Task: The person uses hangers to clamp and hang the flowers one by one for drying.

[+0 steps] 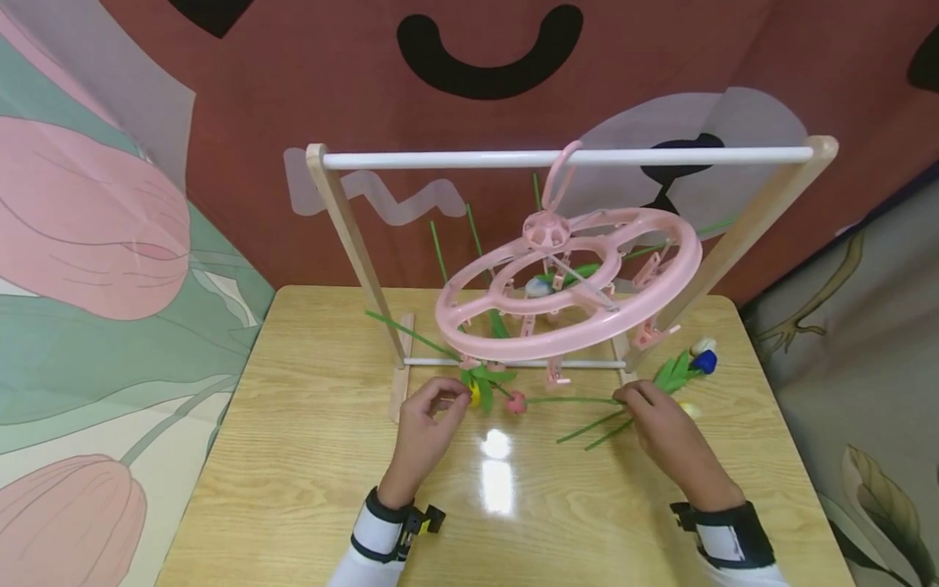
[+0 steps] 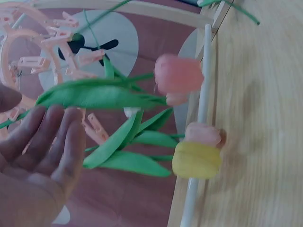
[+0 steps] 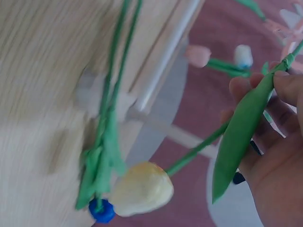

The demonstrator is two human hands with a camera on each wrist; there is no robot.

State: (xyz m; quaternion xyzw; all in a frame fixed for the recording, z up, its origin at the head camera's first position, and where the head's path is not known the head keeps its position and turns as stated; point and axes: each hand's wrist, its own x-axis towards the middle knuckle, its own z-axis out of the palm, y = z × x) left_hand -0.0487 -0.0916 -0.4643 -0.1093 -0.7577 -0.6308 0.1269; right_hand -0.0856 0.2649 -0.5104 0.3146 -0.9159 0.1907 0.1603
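Note:
My right hand [image 1: 663,440] pinches an artificial cream tulip [image 3: 144,189] by its stem, just behind the long green leaf [image 3: 241,137]. Its bare stem points left, toward the hanging flowers. My left hand [image 1: 429,424] is raised beside a yellow tulip [image 2: 196,160] and a pink tulip [image 2: 177,74], with the fingers [image 2: 68,146] loosely extended and the thumb apart. Both flowers hang head down below a pink round clip hanger [image 1: 568,346]. Pink clips [image 1: 557,375] dangle from its ring, and several tulips hang from it.
The hanger hooks over the white rod [image 1: 440,160] of a wooden stand [image 1: 352,236]. A blue tulip [image 1: 704,362] and a white tulip [image 1: 703,346] lie on the table [image 1: 308,489] at the right, stems toward the front. A printed cloth [image 1: 257,204] hangs behind the stand.

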